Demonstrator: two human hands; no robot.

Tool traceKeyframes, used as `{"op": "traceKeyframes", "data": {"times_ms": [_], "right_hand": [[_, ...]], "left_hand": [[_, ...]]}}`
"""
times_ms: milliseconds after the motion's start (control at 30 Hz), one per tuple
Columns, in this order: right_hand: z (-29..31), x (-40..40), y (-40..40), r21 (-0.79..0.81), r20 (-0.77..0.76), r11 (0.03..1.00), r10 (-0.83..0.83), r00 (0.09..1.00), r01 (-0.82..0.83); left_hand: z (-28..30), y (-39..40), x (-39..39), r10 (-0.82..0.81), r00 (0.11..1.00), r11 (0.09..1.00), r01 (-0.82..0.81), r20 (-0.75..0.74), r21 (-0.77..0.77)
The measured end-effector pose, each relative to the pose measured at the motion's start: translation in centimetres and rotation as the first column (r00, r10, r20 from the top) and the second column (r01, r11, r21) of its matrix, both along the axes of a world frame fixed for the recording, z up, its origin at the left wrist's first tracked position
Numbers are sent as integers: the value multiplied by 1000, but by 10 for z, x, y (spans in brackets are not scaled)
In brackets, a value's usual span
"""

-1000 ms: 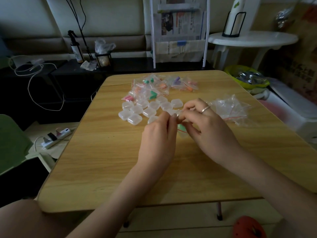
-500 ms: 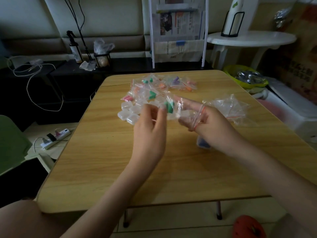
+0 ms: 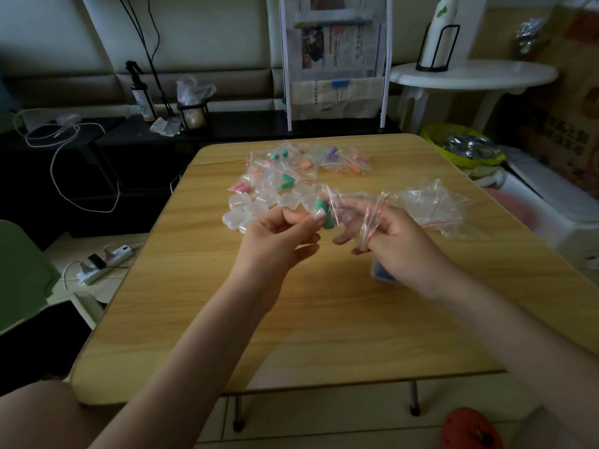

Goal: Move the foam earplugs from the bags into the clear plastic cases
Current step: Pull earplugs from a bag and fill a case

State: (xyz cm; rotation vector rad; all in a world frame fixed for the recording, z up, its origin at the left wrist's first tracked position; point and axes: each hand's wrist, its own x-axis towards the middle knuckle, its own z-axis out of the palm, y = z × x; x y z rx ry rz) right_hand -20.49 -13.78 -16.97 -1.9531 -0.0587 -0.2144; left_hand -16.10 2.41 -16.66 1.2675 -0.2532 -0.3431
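Above the middle of the wooden table [image 3: 324,319] I hold a small clear zip bag [image 3: 351,205] with green earplugs [image 3: 324,213] inside. My left hand [image 3: 278,241] pinches the bag's closed end at the earplugs. My right hand [image 3: 395,244] has its fingers pushed into the bag's red-striped mouth, stretching it. Several clear plastic cases [image 3: 256,207] lie in a cluster behind my hands. Beyond them lies a pile of bags with coloured earplugs [image 3: 304,166]. A case with something blue inside [image 3: 382,273] rests on the table under my right wrist.
A heap of crumpled clear bags [image 3: 431,209] lies at the right of the table. A newspaper rack [image 3: 337,59] and a white round side table [image 3: 473,76] stand behind. A green chair [image 3: 22,270] is at the left, a power strip [image 3: 103,264] on the floor.
A second ago both hands worked close together low over the table. They have lifted the bag of green earplugs and pulled it wide, my right fingers going into its mouth.
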Motion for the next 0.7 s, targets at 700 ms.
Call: {"op": "traceKeyframes", "data": {"times_ms": [700], "right_hand": [[-1,0,-4,-103,225,987,-100,969,125]], "left_hand": [[-5,-9,4,-191,905,937,53,-380,-345]]}}
